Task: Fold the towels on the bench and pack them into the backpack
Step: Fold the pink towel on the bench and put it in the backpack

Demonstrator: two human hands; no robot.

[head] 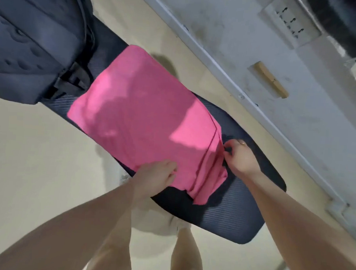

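Note:
A pink towel (145,116) lies spread flat across the dark padded bench (236,220), with a narrow folded strip along its right edge. A dark towel (180,199) shows from under its near corner. My left hand (160,175) presses flat on the pink towel's near edge. My right hand (239,156) pinches the pink towel's right edge together with a bit of dark cloth. The dark blue backpack (31,38) rests at the bench's far left end, its straps and buckle touching the towel's corner.
Cream floor surrounds the bench on both sides. A grey wall or door panel (260,46) with a wooden handle (270,80) runs along the right. My legs stand at the bench's near side.

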